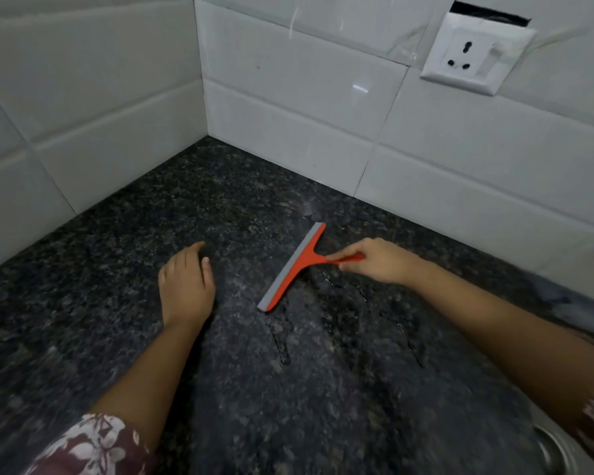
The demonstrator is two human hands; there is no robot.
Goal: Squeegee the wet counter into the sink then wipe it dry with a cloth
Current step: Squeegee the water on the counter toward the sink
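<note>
The squeegee (291, 269) lies on the counter (100, 286), between the left hand (186, 286) and right hand (374, 260), before the wall socket (477, 53).

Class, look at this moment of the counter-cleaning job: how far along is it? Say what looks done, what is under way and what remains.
Done: the squeegee is picked up, the right hand in a grip on its handle. Under way: its blade lies on the dark counter, with water streaks near it; the left hand rests flat beside it. Left: pushing the water toward the sink at lower right, then drying; no cloth is in view.
</note>
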